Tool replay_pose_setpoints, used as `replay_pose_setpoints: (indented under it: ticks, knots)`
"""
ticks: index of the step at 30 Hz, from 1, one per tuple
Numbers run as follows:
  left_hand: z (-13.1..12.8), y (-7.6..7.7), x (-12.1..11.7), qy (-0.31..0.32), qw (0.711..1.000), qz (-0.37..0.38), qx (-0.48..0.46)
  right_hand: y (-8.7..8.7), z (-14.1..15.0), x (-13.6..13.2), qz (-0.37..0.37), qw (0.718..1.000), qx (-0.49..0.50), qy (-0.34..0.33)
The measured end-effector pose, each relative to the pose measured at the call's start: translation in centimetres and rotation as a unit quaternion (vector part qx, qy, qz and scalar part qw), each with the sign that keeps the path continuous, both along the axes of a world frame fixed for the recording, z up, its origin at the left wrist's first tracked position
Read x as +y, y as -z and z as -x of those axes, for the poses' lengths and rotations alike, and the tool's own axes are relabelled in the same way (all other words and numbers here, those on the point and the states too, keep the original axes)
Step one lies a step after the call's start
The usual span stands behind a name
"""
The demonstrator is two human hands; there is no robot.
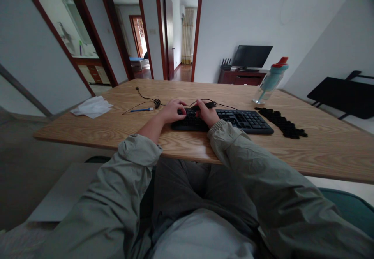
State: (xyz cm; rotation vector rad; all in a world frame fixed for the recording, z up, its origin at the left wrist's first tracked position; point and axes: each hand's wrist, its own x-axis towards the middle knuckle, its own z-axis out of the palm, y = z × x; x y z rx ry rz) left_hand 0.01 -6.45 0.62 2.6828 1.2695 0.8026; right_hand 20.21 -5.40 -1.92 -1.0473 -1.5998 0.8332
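A black keyboard (248, 122) lies on the wooden table in front of me. My left hand (173, 111) rests at its left end, thumb and fingers apart, with some fingertips hidden. Over the left part of the keys, my right hand (208, 113) is closed around a dark, stubby handle-shaped tool (210, 104). The tool's working end is hidden by the hand, so its kind does not show. To the right of the keyboard, small black pieces (280, 122) that look like keycaps lie in a slanting band.
A blue-handled brush (142, 110) and a thin black cable (157, 103) lie left of the keyboard. Crumpled white tissue (92, 107) sits near the table's left edge. A clear bottle with a red lid (270, 81) stands at the back right of the table (327, 150).
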Motion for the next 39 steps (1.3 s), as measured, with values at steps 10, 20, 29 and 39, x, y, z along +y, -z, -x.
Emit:
replay_pose_setpoints:
  ticks: [10, 20, 29, 39]
  knots:
    - [0.3, 0.7, 0.9, -0.005, 0.999, -0.032, 0.042, -0.8, 0.4, -1.2, -0.071, 0.99, -0.121, 0.012]
    - [1.0, 0.7, 1.2, 0.005, 0.999, -0.024, 0.031, -0.7, 0.7, -4.6, -0.148, 0.944, -0.286, 0.071]
    - [1.7, 0.4, 1.7, -0.003, 0.999, -0.022, -0.048, -0.8, 2.2, -6.8, -0.174, 0.877, -0.436, 0.103]
    - [1.3, 0.6, 1.3, -0.036, 0.999, -0.013, -0.014, -0.5, 3.9, -7.7, -0.17, 0.838, -0.51, 0.091]
